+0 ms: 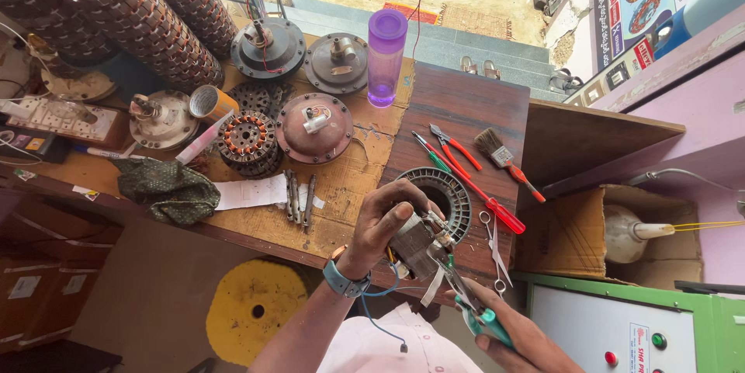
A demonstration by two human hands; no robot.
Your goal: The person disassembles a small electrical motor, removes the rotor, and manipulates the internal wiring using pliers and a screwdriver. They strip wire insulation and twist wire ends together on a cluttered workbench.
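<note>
Your forearms are bare, with no sleeves reaching the wrists. On your left wrist (344,278) you wear a watch with a teal-blue strap and a coppery case edge. Your left hand (386,222) and right hand (518,338) are ungloved and ringless. A pale pink garment (388,346) covers your torso.

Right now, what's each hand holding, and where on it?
Left hand grips a small wound motor part around its body. Right hand holds pliers by the teal handles, tips at the part.
</note>
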